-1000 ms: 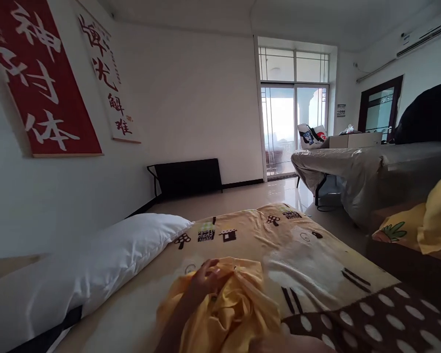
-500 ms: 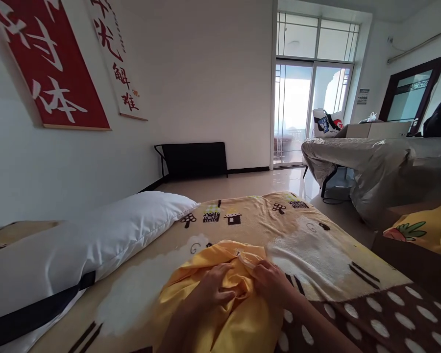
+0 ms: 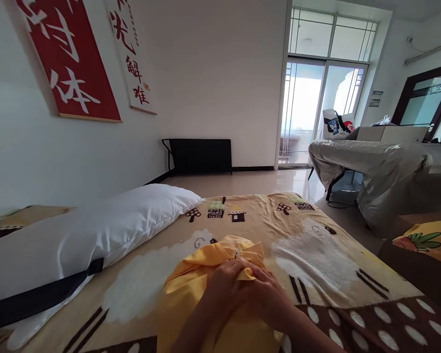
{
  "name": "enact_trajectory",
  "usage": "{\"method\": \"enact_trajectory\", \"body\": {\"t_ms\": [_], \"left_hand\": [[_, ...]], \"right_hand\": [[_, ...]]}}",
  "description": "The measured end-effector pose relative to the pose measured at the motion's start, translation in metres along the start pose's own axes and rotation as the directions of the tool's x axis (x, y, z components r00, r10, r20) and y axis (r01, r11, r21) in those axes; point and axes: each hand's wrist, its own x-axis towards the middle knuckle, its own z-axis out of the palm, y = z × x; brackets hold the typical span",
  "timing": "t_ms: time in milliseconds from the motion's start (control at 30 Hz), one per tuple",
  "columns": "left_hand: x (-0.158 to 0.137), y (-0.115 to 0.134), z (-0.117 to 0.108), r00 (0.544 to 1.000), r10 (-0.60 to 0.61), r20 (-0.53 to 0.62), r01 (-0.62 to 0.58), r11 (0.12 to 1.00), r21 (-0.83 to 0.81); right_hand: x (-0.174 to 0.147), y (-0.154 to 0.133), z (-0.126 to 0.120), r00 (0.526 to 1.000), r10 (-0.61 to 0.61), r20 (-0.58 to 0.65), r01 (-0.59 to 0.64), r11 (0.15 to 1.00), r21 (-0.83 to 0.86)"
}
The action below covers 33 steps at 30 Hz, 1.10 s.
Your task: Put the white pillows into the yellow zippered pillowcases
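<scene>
As the head view shows, the yellow cloth lies bunched on the patterned blanket, under the left hand and right hand. Both hands rest on it, their fingers drawn together near its top, part of the fabric showing between them; whether either grip is clenched on a fold or merely pressing, I cannot tell. It should prove light, limp and a little slippery, judging by its sheen, and creasing seems likelier than breaking; the gathered upper folds look the best place to take hold. On the wall, the red scroll ends in a white 体, and the white scroll shows 光, 解 and 难 in red; their tops are cut off. The blanket's dark lettering, the bag on the plastic-covered desk and the small notice are too unclear to read.
</scene>
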Motion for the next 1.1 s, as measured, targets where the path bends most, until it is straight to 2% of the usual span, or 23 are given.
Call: {"method": "enact_trajectory", "body": {"t_ms": [67,133,233,300,367,433,500,533,567,600,667,767,833,900,967,1033,1100], "left_hand": [[-0.002,0.011,-0.006,0.999,0.044,0.022,-0.043,0.999,-0.032],[-0.004,0.016,-0.012,0.999,0.047,0.002,-0.047,0.996,0.078],[-0.005,0.011,-0.022,0.995,0.037,-0.097,-0.008,0.958,0.287],[-0.004,0.002,-0.027,0.987,-0.004,-0.164,0.054,0.953,0.3],[-0.002,-0.005,-0.03,0.978,-0.066,-0.197,0.101,0.98,0.172],[0.001,-0.008,-0.032,0.974,-0.122,-0.189,0.111,0.991,-0.067],[0.001,-0.004,-0.035,0.974,-0.153,-0.168,0.096,0.947,-0.307],[0.0,0.001,-0.037,0.974,-0.164,-0.156,0.091,0.915,-0.392],[-0.001,0.007,-0.04,0.974,-0.175,-0.142,0.094,0.887,-0.451],[-0.004,0.014,-0.042,0.975,-0.181,-0.127,0.098,0.869,-0.485],[-0.01,0.031,-0.045,0.973,-0.201,-0.114,0.12,0.862,-0.493],[-0.019,0.053,-0.044,0.968,-0.206,-0.141,0.132,0.901,-0.413],[-0.022,0.062,-0.039,0.972,-0.193,-0.134,0.136,0.927,-0.348],[-0.022,0.064,-0.031,0.97,-0.204,-0.133,0.155,0.938,-0.309],[-0.021,0.062,-0.024,0.962,-0.22,-0.159,0.167,0.942,-0.29],[-0.021,0.058,-0.019,0.957,-0.219,-0.192,0.16,0.946,-0.282],[-0.021,0.055,-0.017,0.958,-0.193,-0.211,0.135,0.956,-0.262]], "right_hand": [[0.002,-0.004,-0.006,1.0,-0.023,0.014,0.023,0.999,0.04],[0.005,-0.008,-0.013,1.0,-0.01,-0.008,0.011,0.996,0.09],[0.007,-0.011,-0.025,0.99,0.096,-0.1,-0.073,0.976,0.206],[0.008,-0.01,-0.032,0.972,0.201,-0.119,-0.144,0.917,0.371],[0.007,-0.007,-0.038,0.952,0.297,-0.07,-0.192,0.763,0.617],[0.006,-0.003,-0.042,0.933,0.359,0.028,-0.219,0.504,0.836],[0.005,-0.001,-0.045,0.908,0.4,0.124,-0.237,0.247,0.94],[0.005,-0.001,-0.047,0.897,0.412,0.16,-0.246,0.166,0.955],[0.006,-0.002,-0.048,0.892,0.415,0.18,-0.255,0.132,0.958],[0.006,-0.004,-0.049,0.892,0.414,0.179,-0.257,0.141,0.956],[0.007,-0.007,-0.051,0.91,0.391,0.137,-0.247,0.247,0.937],[0.006,-0.011,-0.051,0.933,0.36,0.021,-0.229,0.548,0.804],[0.003,-0.013,-0.051,0.932,0.352,-0.089,-0.227,0.757,0.613],[-0.001,-0.016,-0.053,0.952,0.268,-0.147,-0.195,0.903,0.382],[-0.006,-0.023,-0.056,0.988,0.128,-0.084,-0.109,0.973,0.203],[-0.009,-0.031,-0.058,0.999,0.015,-0.041,-0.01,0.994,0.11],[-0.01,-0.037,-0.059,0.991,-0.02,-0.129,0.034,0.993,0.113]]}}
